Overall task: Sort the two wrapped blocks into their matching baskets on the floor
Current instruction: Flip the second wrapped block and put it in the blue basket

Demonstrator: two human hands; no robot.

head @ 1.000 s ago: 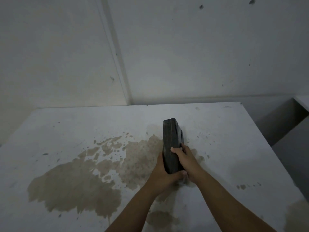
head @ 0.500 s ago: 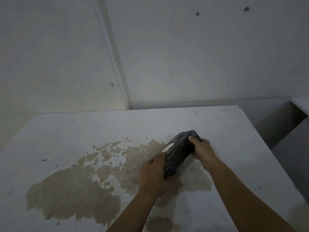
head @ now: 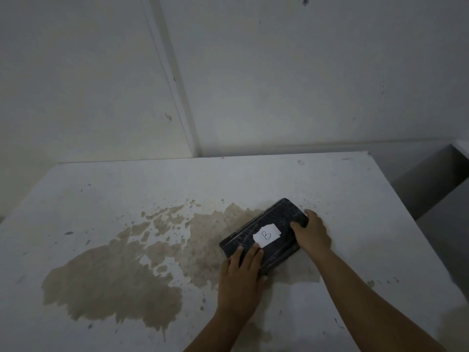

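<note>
A white, speckled counter [head: 355,199] set against the wall bears a wide tan stain [head: 114,280] across its middle, and a black plastic-wrapped rectangular block [head: 276,226] with a white paper label [head: 267,235] marked "B" lies flat at the stain's right end.

Both forearms bare, no sleeves or gloves.

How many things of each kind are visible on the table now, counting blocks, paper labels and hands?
Wrapped block: 1
White label marked B: 1
Hands: 2, left hand and right hand, both on the block
Baskets: 0 visible
Total: 4
</note>
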